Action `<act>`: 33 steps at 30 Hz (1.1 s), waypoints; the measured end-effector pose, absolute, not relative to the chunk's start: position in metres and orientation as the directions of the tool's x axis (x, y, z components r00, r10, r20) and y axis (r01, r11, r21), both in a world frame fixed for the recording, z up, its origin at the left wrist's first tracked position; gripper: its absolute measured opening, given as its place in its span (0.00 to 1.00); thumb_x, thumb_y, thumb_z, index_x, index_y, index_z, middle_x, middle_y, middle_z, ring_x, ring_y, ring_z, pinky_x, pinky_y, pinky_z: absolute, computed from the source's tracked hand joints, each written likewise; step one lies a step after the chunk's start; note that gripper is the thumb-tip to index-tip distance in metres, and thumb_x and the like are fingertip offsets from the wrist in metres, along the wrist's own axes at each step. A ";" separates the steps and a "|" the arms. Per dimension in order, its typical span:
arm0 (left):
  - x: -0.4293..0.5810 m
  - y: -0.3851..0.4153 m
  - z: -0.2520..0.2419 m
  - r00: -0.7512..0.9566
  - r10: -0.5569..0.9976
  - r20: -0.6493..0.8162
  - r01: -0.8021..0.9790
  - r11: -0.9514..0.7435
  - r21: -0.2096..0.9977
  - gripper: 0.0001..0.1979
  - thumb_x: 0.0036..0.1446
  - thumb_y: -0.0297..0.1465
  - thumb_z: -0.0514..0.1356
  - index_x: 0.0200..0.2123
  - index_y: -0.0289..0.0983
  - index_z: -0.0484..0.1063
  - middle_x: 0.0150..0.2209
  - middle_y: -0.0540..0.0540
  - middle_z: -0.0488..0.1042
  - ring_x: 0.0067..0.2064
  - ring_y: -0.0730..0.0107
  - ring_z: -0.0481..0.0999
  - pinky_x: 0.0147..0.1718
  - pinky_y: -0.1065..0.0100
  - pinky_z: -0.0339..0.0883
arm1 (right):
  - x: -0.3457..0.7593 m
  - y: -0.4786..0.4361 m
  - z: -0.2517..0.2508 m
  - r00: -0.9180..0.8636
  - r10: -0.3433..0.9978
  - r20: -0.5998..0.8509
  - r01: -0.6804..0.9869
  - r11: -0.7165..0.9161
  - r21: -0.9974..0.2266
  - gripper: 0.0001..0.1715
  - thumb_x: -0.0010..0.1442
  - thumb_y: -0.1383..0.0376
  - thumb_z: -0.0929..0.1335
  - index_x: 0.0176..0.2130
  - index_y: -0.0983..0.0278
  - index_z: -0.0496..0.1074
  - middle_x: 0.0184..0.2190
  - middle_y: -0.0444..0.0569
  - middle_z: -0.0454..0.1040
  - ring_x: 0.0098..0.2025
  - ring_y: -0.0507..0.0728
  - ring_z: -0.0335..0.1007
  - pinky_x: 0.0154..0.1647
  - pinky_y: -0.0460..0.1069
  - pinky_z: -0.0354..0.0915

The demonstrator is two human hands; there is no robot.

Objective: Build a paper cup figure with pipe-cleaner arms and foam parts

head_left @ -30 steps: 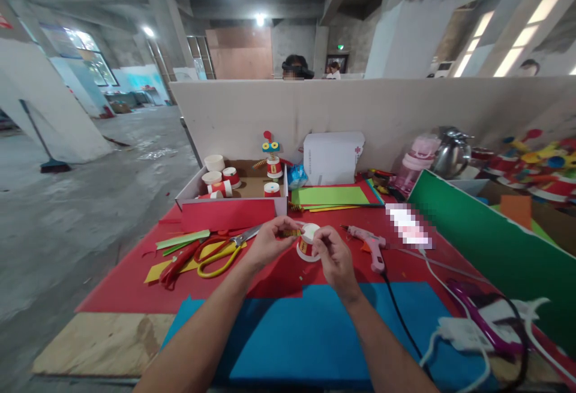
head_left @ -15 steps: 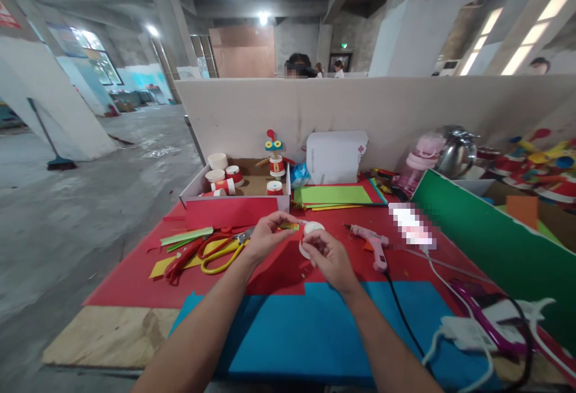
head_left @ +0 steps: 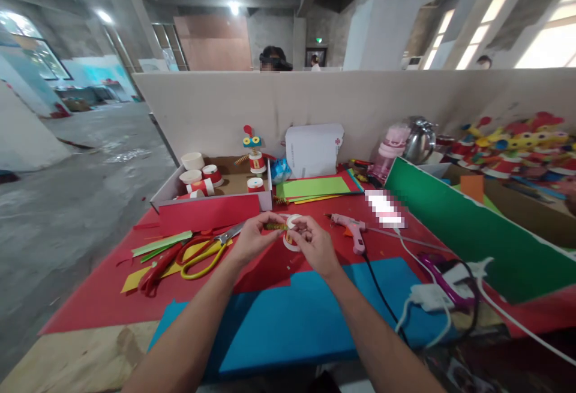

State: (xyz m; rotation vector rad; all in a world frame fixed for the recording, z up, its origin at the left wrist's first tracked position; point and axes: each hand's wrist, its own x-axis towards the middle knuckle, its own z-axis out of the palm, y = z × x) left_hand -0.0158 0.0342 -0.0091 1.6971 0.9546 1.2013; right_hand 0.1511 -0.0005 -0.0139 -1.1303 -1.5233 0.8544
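Left hand (head_left: 252, 240): thumb and forefinger nearly closed, pinching a small yellow-green pleated paper strip (head_left: 273, 225). Right hand (head_left: 316, 248): fingers drawn together at the strip's right end; whether they grip it cannot be told. The strip is held above the red-covered tabletop (head_left: 103, 288), just beside a red-and-white paper cup (head_left: 288, 240). The cup stands base up, partly hidden by the right fingers. A pink glue gun (head_left: 350, 228) lies to the right, nozzle towards the hands. Metal scissors with red and yellow handles (head_left: 204, 273) lie left of the left hand. Behind, a shallow cardboard box (head_left: 265, 198) contains further red-and-white cups (head_left: 211, 174). A flat blue sheet (head_left: 270, 327) covers the near edge.
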 end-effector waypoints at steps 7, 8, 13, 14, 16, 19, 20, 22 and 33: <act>-0.025 0.039 -0.012 0.241 0.925 0.294 0.178 -0.340 0.924 0.08 0.48 0.32 0.63 0.33 0.36 0.74 0.35 0.45 0.77 0.37 0.67 0.75 0.38 0.67 0.67 | 0.226 -0.020 0.007 0.036 0.956 0.290 0.842 0.127 -0.525 0.14 0.62 0.58 0.62 0.31 0.62 0.72 0.31 0.51 0.76 0.34 0.57 0.72 0.36 0.49 0.64; -0.025 0.040 -0.013 0.239 0.927 0.288 0.183 -0.334 0.925 0.08 0.48 0.33 0.62 0.33 0.36 0.74 0.34 0.46 0.77 0.37 0.67 0.74 0.37 0.68 0.67 | 0.239 -0.018 0.007 0.113 0.968 0.225 0.896 -0.001 -0.445 0.15 0.63 0.58 0.61 0.34 0.63 0.72 0.33 0.53 0.77 0.37 0.59 0.73 0.36 0.50 0.64; -0.024 0.041 -0.016 0.227 0.933 0.280 0.191 -0.325 0.926 0.10 0.48 0.34 0.62 0.33 0.36 0.73 0.34 0.46 0.77 0.38 0.65 0.75 0.38 0.66 0.67 | 0.274 0.003 -0.005 0.360 0.925 -0.119 0.867 -0.379 -0.325 0.17 0.57 0.56 0.66 0.39 0.68 0.73 0.39 0.62 0.77 0.44 0.67 0.74 0.39 0.53 0.65; -0.024 0.042 -0.017 0.224 0.932 0.284 0.188 -0.327 0.926 0.10 0.48 0.34 0.62 0.34 0.36 0.73 0.35 0.46 0.77 0.39 0.65 0.75 0.39 0.66 0.67 | 0.275 0.006 -0.008 0.367 0.920 -0.137 0.843 -0.391 -0.370 0.15 0.53 0.58 0.69 0.37 0.67 0.74 0.38 0.61 0.77 0.44 0.68 0.74 0.39 0.54 0.66; -0.024 0.042 -0.018 0.213 0.933 0.291 0.173 -0.329 0.928 0.11 0.48 0.34 0.63 0.36 0.36 0.72 0.36 0.46 0.77 0.39 0.65 0.75 0.40 0.66 0.67 | 0.275 0.010 -0.014 0.381 0.916 -0.130 0.806 -0.397 -0.438 0.12 0.49 0.62 0.71 0.35 0.65 0.74 0.37 0.60 0.78 0.44 0.68 0.74 0.39 0.55 0.66; -0.024 0.043 -0.020 0.180 0.942 0.284 0.154 -0.312 0.937 0.10 0.47 0.34 0.63 0.33 0.36 0.72 0.34 0.46 0.76 0.37 0.67 0.74 0.38 0.67 0.67 | 0.273 0.008 -0.016 0.386 0.916 -0.104 0.753 -0.379 -0.538 0.09 0.54 0.61 0.68 0.33 0.64 0.73 0.33 0.59 0.78 0.39 0.65 0.76 0.36 0.54 0.68; -0.023 0.043 -0.021 0.172 0.945 0.278 0.150 -0.304 0.941 0.09 0.47 0.34 0.63 0.32 0.36 0.72 0.33 0.46 0.76 0.36 0.67 0.74 0.37 0.68 0.67 | 0.273 0.005 -0.015 0.382 0.919 -0.100 0.734 -0.367 -0.571 0.10 0.56 0.60 0.66 0.32 0.64 0.72 0.31 0.58 0.77 0.36 0.63 0.76 0.33 0.54 0.69; -0.022 0.043 -0.021 0.169 0.947 0.272 0.138 -0.296 0.945 0.09 0.46 0.34 0.63 0.32 0.36 0.72 0.33 0.46 0.76 0.36 0.67 0.74 0.36 0.68 0.66 | 0.273 0.001 -0.010 0.370 0.923 -0.106 0.632 -0.334 -0.699 0.14 0.60 0.58 0.62 0.31 0.64 0.71 0.28 0.57 0.77 0.30 0.60 0.76 0.29 0.52 0.70; -0.022 0.047 -0.021 0.149 0.959 0.240 -0.028 -0.239 0.971 0.12 0.43 0.33 0.66 0.32 0.35 0.72 0.31 0.48 0.75 0.33 0.71 0.72 0.34 0.70 0.65 | 0.241 -0.013 0.015 0.161 0.945 -0.285 -0.222 -0.247 -0.943 0.12 0.53 0.56 0.68 0.31 0.61 0.66 0.19 0.43 0.70 0.18 0.51 0.65 0.20 0.46 0.66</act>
